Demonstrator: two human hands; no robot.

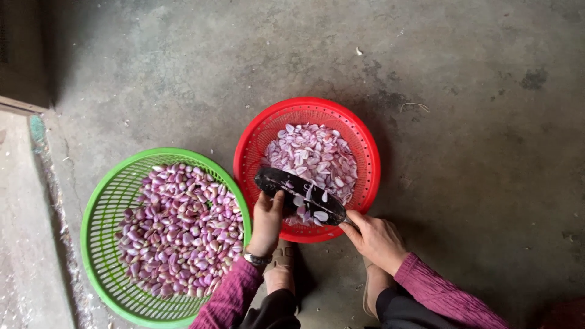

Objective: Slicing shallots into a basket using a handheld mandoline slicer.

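A broad dark knife point(300, 195) is held flat over the near rim of a red plastic basket point(365, 146) that contains sliced purple-white shallot pieces point(317, 155). Several slices cling to the blade. My right hand point(376, 239) grips the knife's handle end at the basket's near right. My left hand point(267, 224) has its thumb and fingers against the blade's near edge, by the stuck slices. To the left stands a green plastic basket point(100, 207) full of peeled whole shallots point(180, 228).
Both baskets rest on a stained grey concrete floor point(463, 91). A raised concrete ledge point(24, 231) runs along the left side. My sandalled feet point(281, 268) and knees sit just below the red basket.
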